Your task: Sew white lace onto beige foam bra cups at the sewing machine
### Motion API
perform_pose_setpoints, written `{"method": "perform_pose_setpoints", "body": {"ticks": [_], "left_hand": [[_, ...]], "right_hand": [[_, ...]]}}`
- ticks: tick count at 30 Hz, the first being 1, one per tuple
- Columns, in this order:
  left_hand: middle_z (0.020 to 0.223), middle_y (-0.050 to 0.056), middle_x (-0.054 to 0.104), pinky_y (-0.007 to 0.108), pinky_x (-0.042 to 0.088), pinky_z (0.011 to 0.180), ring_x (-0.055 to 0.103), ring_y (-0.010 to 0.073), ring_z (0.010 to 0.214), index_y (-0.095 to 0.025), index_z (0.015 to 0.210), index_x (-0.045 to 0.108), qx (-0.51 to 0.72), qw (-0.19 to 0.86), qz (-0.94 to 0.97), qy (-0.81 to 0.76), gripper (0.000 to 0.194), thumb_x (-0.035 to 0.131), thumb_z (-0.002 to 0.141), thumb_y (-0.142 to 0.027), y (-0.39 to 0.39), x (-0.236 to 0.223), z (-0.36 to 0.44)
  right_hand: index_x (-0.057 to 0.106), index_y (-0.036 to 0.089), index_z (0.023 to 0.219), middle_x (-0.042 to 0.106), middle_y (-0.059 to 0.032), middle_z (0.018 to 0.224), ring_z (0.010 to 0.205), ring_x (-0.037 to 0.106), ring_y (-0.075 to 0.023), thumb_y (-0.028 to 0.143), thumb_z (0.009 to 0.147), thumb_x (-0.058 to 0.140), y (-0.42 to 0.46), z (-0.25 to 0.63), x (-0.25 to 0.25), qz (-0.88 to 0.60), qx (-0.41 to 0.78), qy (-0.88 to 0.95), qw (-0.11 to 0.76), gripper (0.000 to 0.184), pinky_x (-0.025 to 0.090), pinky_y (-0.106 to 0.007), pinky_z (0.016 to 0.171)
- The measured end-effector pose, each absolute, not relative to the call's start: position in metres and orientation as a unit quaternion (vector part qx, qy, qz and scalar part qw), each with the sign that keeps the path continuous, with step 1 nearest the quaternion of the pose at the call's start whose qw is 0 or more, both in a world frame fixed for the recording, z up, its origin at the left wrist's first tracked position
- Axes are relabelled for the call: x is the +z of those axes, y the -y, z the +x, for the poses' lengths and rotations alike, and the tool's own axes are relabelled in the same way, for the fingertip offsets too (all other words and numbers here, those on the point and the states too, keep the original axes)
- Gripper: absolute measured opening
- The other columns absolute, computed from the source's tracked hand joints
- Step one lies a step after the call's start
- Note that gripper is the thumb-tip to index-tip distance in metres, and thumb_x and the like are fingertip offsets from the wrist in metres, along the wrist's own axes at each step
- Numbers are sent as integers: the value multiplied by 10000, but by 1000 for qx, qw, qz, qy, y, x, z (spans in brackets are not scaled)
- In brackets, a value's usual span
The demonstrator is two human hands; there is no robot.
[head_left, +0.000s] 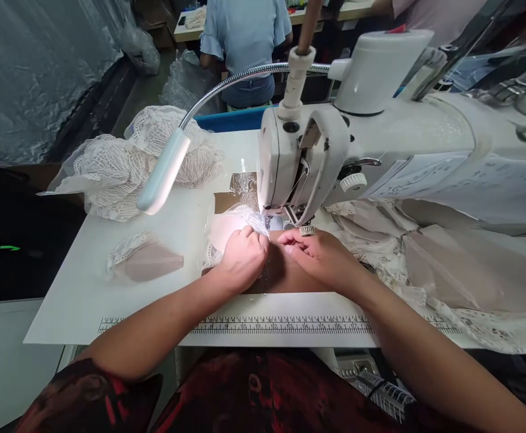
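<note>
My left hand [243,255] is closed on the edge of a pale bra cup piece with lace trim [227,227], just left of the needle area of a white sewing machine [285,162]. The piece lies on the machine bed, its right edge hidden by my fingers. Close by on the right, my right hand [319,255] has its thumb and fingertips drawn together in front of the presser foot [295,213]. What lies between those fingertips, if anything, is too small to make out. Brown covering [299,279] shows on the bed beneath both hands.
A lamp [166,171] on a bent metal neck hangs over the left side. Heaped lace pieces [113,174] and a single cup piece [148,260] lie left; more lace-edged cups [465,264] lie right. A printed ruler [285,325] runs along the front. A person [247,42] sits beyond.
</note>
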State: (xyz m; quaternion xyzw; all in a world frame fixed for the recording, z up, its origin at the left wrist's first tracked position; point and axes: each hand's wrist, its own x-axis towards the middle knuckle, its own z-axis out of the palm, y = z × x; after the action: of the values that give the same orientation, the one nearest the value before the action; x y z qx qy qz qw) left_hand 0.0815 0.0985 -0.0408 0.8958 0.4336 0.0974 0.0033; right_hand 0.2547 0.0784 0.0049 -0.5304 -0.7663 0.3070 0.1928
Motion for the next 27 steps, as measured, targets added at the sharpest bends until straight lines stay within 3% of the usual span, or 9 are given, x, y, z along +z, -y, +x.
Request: {"method": "perform_pose_setpoints", "body": {"ticks": [3, 6, 9, 12, 16, 22, 27], "left_hand": [[700, 126, 604, 374, 431, 625, 541, 263, 725, -102, 744, 625, 60, -21, 905, -422, 276, 423, 896, -213, -83, -38, 86], [758, 128, 625, 391, 468, 670, 559, 258, 753, -86, 811, 646, 49, 0, 913, -406, 269, 443, 901, -239, -78, -22, 79], [776, 96, 632, 347, 499, 685, 583, 214, 763, -117, 849, 660, 64, 101, 910, -398, 268, 433, 920, -241, -89, -8, 65], [953, 92, 662, 309, 522, 743, 613, 179, 858, -144, 954, 668, 124, 189, 907, -356, 262, 420, 940, -229, -104, -9, 50], [1155, 103, 655, 370, 532, 802, 602, 234, 982, -148, 1068, 660, 165, 139, 929, -302, 259, 458, 927, -228, -114, -27, 41], [1064, 95, 684, 377, 537, 743, 614, 226, 870, -168, 1058, 664, 158, 97, 936, -301, 298, 401, 949, -256, -125, -39, 47], [919, 98, 695, 353, 525, 788, 615, 212, 895, -150, 886, 695, 147, 84, 944, -283, 329, 382, 951, -230, -140, -38, 48]], "right_hand": [[669, 201, 883, 653, -25, 789, 775, 551, -170, 147, 872, 403, -77, 248, -7, -529, 265, 786, 182, 271, 370, -275, 666], [657, 167, 885, 639, -56, 866, 766, 534, -166, 96, 848, 410, -72, 240, -21, -516, 203, 822, 125, 260, 356, -278, 652], [646, 141, 861, 623, -79, 910, 769, 516, -175, 84, 849, 419, -68, 235, -30, -503, 115, 854, 62, 234, 345, -298, 658], [649, 151, 918, 630, -70, 937, 822, 520, -189, 92, 881, 408, -65, 233, -32, -494, 63, 866, 50, 250, 341, -314, 693], [648, 174, 1012, 649, -52, 908, 803, 528, -193, 120, 922, 385, -64, 233, -34, -505, 17, 861, 52, 284, 327, -329, 685], [635, 196, 1129, 656, -78, 1008, 783, 540, -184, 122, 905, 404, -72, 227, -30, -556, 12, 830, 32, 330, 328, -320, 645], [578, 249, 1249, 643, -92, 955, 756, 546, -199, 116, 840, 448, -80, 222, -22, -608, 50, 792, -19, 449, 334, -308, 621]]}}
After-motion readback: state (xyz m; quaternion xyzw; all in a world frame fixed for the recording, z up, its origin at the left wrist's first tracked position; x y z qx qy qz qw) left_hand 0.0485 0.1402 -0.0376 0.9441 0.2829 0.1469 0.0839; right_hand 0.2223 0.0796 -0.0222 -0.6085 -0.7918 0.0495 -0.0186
